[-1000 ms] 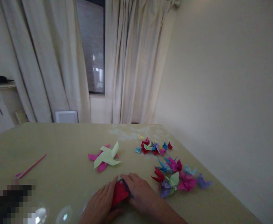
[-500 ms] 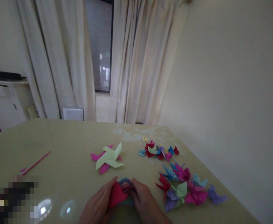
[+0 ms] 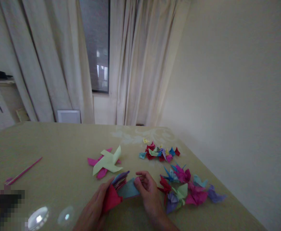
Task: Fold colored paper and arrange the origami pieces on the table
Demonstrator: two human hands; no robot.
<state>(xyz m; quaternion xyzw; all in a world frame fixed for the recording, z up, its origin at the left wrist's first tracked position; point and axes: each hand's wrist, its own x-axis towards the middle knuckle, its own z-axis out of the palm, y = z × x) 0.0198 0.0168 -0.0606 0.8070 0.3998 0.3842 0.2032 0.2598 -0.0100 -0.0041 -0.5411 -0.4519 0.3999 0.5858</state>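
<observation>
Low in the middle, my left hand (image 3: 94, 200) is closed around a red folded paper piece (image 3: 111, 198). Layered coloured paper edges (image 3: 121, 179), purple and blue among them, show at its top. A light blue paper flap (image 3: 128, 188) runs out to the right from it. My right hand (image 3: 147, 192) pinches the far end of that flap between thumb and fingers. Whether the flap is joined to the red piece cannot be seen. Just beyond my hands lies a pale green paper pinwheel (image 3: 109, 162) on top of a magenta one (image 3: 102, 173).
Folded paper flowers and cranes (image 3: 182, 191) lie close to my right hand. Smaller folded paper shapes (image 3: 159, 152) sit farther back. Thin pink and green sticks (image 3: 25, 171) lie at the left of the table (image 3: 58, 144). A wall (image 3: 227, 96) borders the right side.
My right hand has moved up and away from my left, drawing the light blue flap out to the right. The red piece now tilts, showing its layers. The view has shifted slightly right.
</observation>
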